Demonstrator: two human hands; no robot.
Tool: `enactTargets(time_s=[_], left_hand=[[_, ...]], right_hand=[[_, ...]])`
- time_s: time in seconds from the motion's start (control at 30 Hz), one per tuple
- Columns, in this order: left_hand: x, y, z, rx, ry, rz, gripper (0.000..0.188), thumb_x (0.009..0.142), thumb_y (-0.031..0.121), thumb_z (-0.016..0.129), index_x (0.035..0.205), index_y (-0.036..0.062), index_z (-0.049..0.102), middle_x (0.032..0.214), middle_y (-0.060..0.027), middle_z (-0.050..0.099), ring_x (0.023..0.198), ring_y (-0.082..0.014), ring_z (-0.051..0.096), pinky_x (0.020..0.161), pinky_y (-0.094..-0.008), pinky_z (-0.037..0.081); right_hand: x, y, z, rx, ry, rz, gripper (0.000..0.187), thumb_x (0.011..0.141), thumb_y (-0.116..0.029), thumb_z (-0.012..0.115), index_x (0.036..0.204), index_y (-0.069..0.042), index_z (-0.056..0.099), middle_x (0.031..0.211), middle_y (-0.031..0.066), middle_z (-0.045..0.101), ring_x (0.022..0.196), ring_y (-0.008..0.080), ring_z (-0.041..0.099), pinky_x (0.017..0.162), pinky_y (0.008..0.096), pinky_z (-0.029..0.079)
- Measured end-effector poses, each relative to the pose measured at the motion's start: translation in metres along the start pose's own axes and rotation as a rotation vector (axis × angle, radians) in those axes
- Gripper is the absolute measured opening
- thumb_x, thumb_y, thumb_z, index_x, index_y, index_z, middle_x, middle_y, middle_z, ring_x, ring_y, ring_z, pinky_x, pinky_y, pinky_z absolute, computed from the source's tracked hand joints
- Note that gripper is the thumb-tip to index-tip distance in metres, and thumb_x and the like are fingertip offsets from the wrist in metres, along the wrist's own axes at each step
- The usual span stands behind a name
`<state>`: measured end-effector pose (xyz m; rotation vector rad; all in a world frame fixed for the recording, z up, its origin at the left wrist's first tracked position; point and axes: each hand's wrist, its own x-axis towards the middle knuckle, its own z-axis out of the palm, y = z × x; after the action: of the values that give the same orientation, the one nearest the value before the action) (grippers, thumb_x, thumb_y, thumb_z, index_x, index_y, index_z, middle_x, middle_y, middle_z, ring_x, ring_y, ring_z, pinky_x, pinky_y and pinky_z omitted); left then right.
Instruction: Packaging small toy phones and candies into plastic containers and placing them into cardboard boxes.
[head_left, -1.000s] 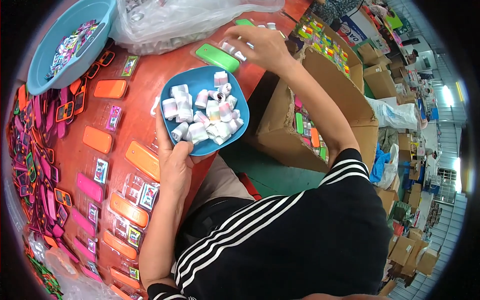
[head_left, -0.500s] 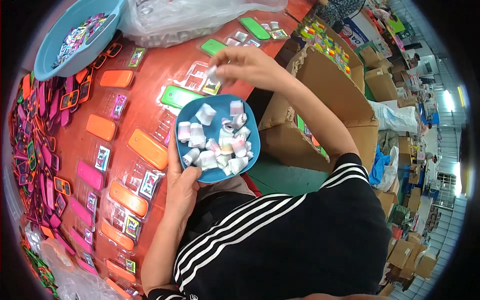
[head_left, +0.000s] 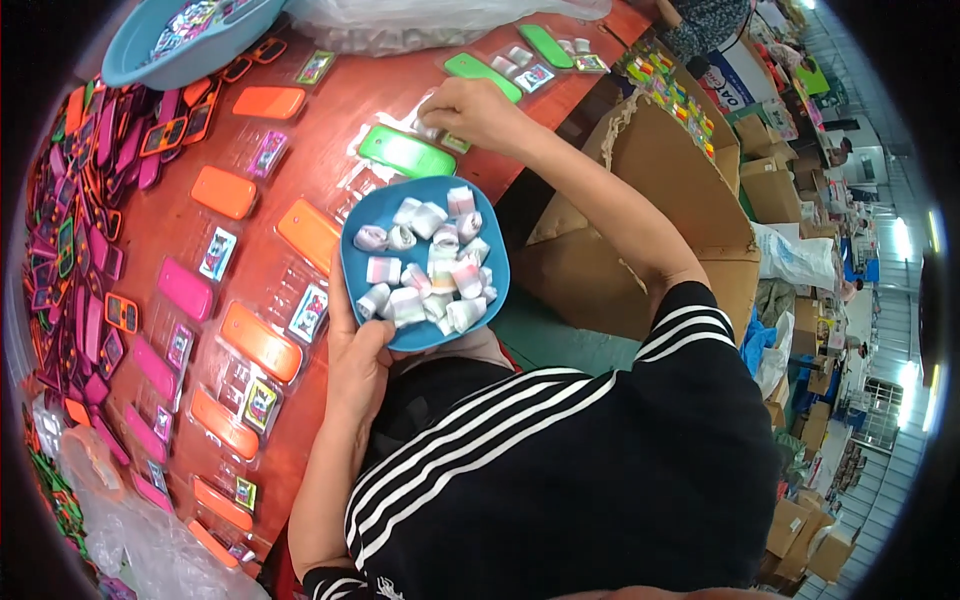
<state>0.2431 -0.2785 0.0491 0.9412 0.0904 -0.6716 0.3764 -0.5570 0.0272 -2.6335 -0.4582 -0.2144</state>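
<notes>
My left hand [head_left: 358, 365] grips a blue bowl [head_left: 388, 200], thumb over the rim and fingers under its left side. Several small white rolls with faint coloured print [head_left: 440, 275] lie in the bowl. Beyond it, my right hand [head_left: 475, 112] is lowered to a clear plastic tray, fingertips pinched on a small white roll that they mostly cover. That tray holds a green phone-shaped case [head_left: 408, 152] and a small printed packet [head_left: 455, 143] partly under the hand. Farther off lie another green case [head_left: 485, 75] and small white rolls [head_left: 512, 60] in trays.
Rows of trays with orange cases [head_left: 262, 340] and pink cases [head_left: 185, 288] cover the red table [head_left: 330, 90]. At left is a heap of toy phone parts [head_left: 90, 240]; a blue basin [head_left: 125, 65] stands behind. An open cardboard box [head_left: 660, 180] is at right, a person [head_left: 705, 30] beyond.
My right hand has gone from above the tray with a white roll down onto the tray beside the green case. The bowl has shifted slightly left, and its rolls have moved about.
</notes>
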Motion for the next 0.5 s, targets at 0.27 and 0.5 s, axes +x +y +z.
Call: enactTargets(time_s=[0.27,0.5], left_hand=[[-0.004,0.003,-0.004,0.027,0.033,0.056,0.085,0.070,0.000,0.042,0.145,0.0223,0.010,0.134,-0.0168,0.037,0.111,-0.0335,0.052,0.077,-0.0462,0.055],[-0.009,0.005,-0.001,-0.004,0.036,0.106,0.084,0.069,0.000,0.043,0.144,0.0193,0.010,0.131,-0.0167,0.040,0.107,-0.0316,0.056,0.071,-0.0434,0.058]], right_hand=[[-0.033,-0.085,-0.048,0.070,-0.186,-0.182,0.017,0.078,-0.014,0.064,0.094,-0.007,0.064,0.094,0.0081,0.059,0.085,0.0222,0.059,0.066,0.0330,0.050],[-0.057,-0.100,-0.043,-0.269,-0.014,-0.339,0.017,0.074,-0.012,0.064,0.089,-0.007,0.058,0.096,0.0076,0.057,0.086,0.0257,0.059,0.064,0.0358,0.049]])
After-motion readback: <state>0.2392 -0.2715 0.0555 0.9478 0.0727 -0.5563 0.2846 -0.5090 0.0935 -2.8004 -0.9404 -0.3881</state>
